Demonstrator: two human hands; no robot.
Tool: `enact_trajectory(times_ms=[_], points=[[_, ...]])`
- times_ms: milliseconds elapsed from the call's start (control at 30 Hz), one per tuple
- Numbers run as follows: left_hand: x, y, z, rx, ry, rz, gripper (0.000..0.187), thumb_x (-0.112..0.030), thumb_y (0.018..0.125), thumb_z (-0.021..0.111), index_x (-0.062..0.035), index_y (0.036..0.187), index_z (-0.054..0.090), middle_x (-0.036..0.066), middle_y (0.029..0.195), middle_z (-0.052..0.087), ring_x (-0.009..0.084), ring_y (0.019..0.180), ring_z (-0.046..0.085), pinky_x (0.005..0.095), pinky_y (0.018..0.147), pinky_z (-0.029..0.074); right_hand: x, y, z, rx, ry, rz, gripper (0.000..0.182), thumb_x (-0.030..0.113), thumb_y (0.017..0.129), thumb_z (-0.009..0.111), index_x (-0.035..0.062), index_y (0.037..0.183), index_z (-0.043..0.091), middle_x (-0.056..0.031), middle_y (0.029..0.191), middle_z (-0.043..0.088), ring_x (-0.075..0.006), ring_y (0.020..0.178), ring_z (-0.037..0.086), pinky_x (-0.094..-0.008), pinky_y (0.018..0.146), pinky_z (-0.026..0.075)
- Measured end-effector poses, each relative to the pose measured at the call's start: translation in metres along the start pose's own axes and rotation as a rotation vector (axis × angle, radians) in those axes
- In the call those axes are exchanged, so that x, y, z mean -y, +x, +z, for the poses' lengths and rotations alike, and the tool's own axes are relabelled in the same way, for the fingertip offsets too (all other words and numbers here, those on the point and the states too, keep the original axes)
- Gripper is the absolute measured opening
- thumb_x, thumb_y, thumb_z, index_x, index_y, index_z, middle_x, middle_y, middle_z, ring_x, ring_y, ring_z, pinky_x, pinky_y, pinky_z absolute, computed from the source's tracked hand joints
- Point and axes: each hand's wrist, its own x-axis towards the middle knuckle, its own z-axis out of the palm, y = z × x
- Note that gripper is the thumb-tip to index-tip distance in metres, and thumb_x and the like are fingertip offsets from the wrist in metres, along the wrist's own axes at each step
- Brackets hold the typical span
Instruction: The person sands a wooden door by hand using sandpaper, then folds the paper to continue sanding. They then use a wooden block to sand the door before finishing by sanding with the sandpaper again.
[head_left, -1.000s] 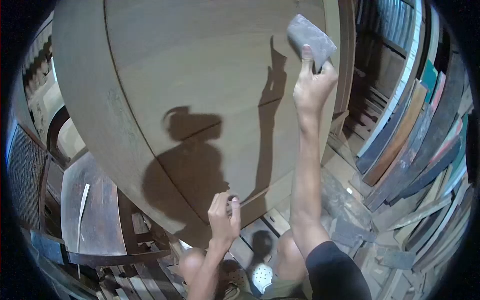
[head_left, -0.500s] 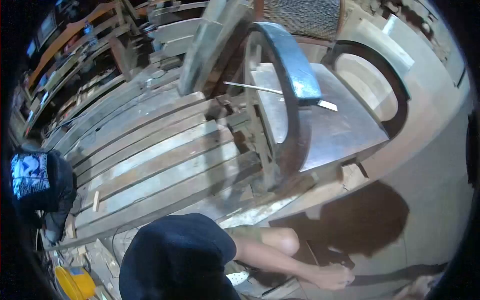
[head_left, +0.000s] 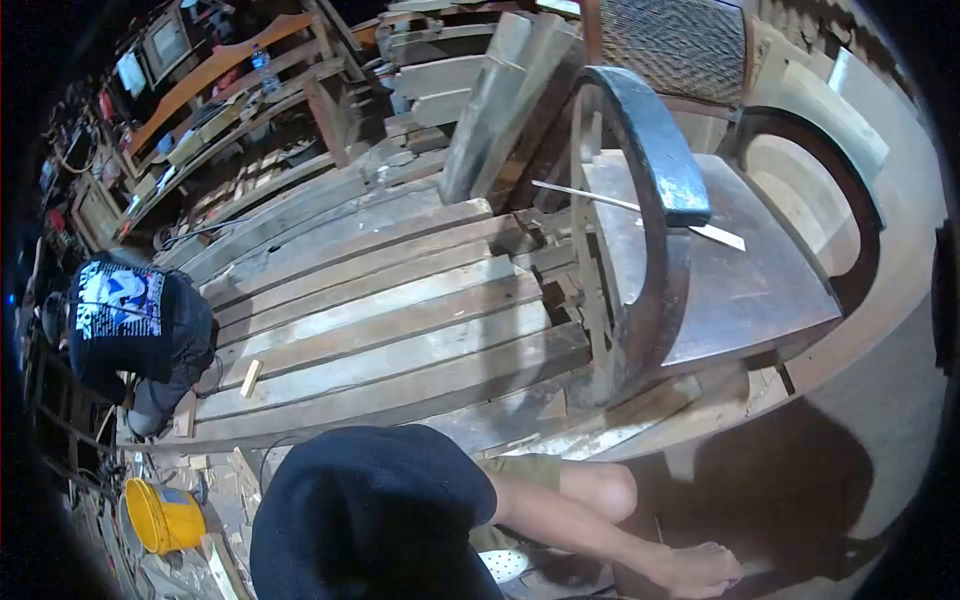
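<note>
My left hand (head_left: 705, 570) is low at the right of centre, at the end of my bare forearm and beside my bent knee (head_left: 608, 490). Its fingers point right and are blurred, so what they hold, if anything, is unclear. A dark shadow lies on the brown surface (head_left: 780, 480) around it. My right hand is out of view. Above stands a dark wooden armchair (head_left: 750, 290) with curved arms and a woven back. On its seat rest a thin stick (head_left: 585, 195) and a small pale strip (head_left: 722, 237).
A slatted wooden platform (head_left: 400, 320) spans the middle, with a small wood piece (head_left: 251, 378) on it. Another person (head_left: 145, 325) bends over at the left, near a yellow bucket (head_left: 165, 517). Upright boards (head_left: 500, 110) lean behind, beside a cluttered bench (head_left: 225, 60).
The view has shifted, so the chair, platform and other person appear farther right and slightly lower. My left hand appears farther right. A blurred hand at the lower right edge has left view.
</note>
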Motion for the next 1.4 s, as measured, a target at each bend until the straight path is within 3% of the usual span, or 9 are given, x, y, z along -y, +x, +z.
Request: enact_trajectory(times_ms=[100, 500, 767, 833, 867, 967, 1033, 1133, 1400], points=[[-0.006, 0.003, -0.008, -0.073, -0.051, 0.182, 0.013, -0.016, 0.086, 0.058, -0.004, 0.082, 0.059, 0.016, 0.077, 0.062, 0.0369, 0.072, 0.062, 0.0459, 0.063, 0.048, 0.009, 0.008, 0.007, 0.019, 0.061, -0.078, 0.039, 0.027, 0.098, 0.061, -0.0052, 0.076, 0.067, -0.0095, 0.062, 0.062, -0.0144, 0.052, 0.054, -0.0327, 0.051, 0.041], [-0.015, -0.011, -0.026, -0.145, 0.113, 0.03, 0.012, -0.017, 0.09, 0.054, -0.0065, 0.09, 0.059, 0.017, 0.085, 0.062, 0.0371, 0.082, 0.062, 0.0463, 0.072, 0.049, 0.03, 0.027, 0.0, 0.025, 0.098, -0.226, 0.029, 0.02, 0.096, 0.063, -0.0065, 0.085, 0.068, -0.0099, 0.066, 0.062, -0.0134, 0.055, 0.054, -0.0305, 0.052, 0.041], [0.012, -0.016, 0.022, 0.151, 0.029, 0.004, 0.015, -0.019, 0.092, 0.053, -0.0071, 0.096, 0.061, 0.017, 0.093, 0.064, 0.0363, 0.09, 0.063, 0.0463, 0.079, 0.05, -0.025, -0.037, -0.126, -0.126, -0.405, 0.181, 0.023, 0.015, 0.094, 0.065, -0.0073, 0.091, 0.069, -0.0101, 0.069, 0.063, -0.0126, 0.057, 0.053, -0.0291, 0.053, 0.04], [0.03, -0.028, 0.028, 0.383, 0.303, 0.052, 0.016, -0.017, 0.094, 0.054, -0.0068, 0.101, 0.064, 0.015, 0.101, 0.068, 0.0337, 0.094, 0.065, 0.0429, 0.082, 0.053, -0.031, -0.056, -0.166, -0.214, -0.528, 0.286, 0.022, 0.014, 0.094, 0.065, -0.0075, 0.092, 0.069, -0.0102, 0.069, 0.063, -0.0125, 0.058, 0.053, -0.0287, 0.054, 0.04], [0.018, -0.029, 0.024, 0.259, 0.128, -0.025, 0.015, -0.015, 0.091, 0.059, -0.0071, 0.102, 0.065, 0.015, 0.102, 0.068, 0.0343, 0.095, 0.066, 0.0432, 0.081, 0.054, -0.032, -0.067, -0.181, -0.269, -0.553, 0.334, 0.021, 0.013, 0.094, 0.065, -0.0076, 0.093, 0.069, -0.0102, 0.07, 0.063, -0.0124, 0.058, 0.053, -0.0285, 0.054, 0.04], [-0.038, -0.005, 0.006, 0.488, 0.111, -0.222, 0.02, -0.013, 0.089, 0.063, 0.0004, 0.104, 0.064, 0.02, 0.092, 0.067, 0.0385, 0.084, 0.067, 0.0447, 0.075, 0.053, -0.024, -0.08, -0.199, -0.494, -0.332, 0.482, 0.013, 0.005, 0.091, 0.065, -0.0051, 0.099, 0.069, -0.0071, 0.075, 0.064, -0.011, 0.064, 0.057, -0.0256, 0.059, 0.043], [-0.04, -0.01, 0.008, 0.376, -0.046, -0.214, 0.022, -0.014, 0.089, 0.062, 0.0018, 0.104, 0.065, 0.021, 0.086, 0.067, 0.0402, 0.081, 0.067, 0.047, 0.073, 0.052, -0.021, -0.085, -0.214, -0.555, -0.138, 0.609, 0.013, 0.004, 0.092, 0.065, -0.0039, 0.102, 0.069, -0.0055, 0.078, 0.066, -0.0105, 0.07, 0.059, -0.0252, 0.063, 0.045], [-0.033, -0.009, 0.01, 0.506, 0.191, -0.084, 0.025, -0.017, 0.09, 0.058, 0.001, 0.106, 0.066, 0.024, 0.094, 0.069, 0.0417, 0.089, 0.068, 0.0481, 0.078, 0.054, -0.026, -0.093, -0.229, -0.629, 0.138, 0.741, 0.019, 0.008, 0.097, 0.063, -0.0031, 0.111, 0.068, -0.0071, 0.088, 0.071, -0.0137, 0.083, 0.064, -0.0282, 0.077, 0.051], [-0.039, -0.004, -0.001, 0.342, 0.146, -0.102, 0.022, -0.014, 0.093, 0.057, -0.0005, 0.109, 0.064, 0.025, 0.088, 0.069, 0.0423, 0.081, 0.068, 0.0455, 0.072, 0.055, -0.056, -0.092, -0.215, -0.834, 0.211, 0.614, 0.028, 0.017, 0.096, 0.069, -0.0059, 0.111, 0.066, -0.0065, 0.096, 0.071, -0.0143, 0.089, 0.062, -0.0313, 0.081, 0.05]])
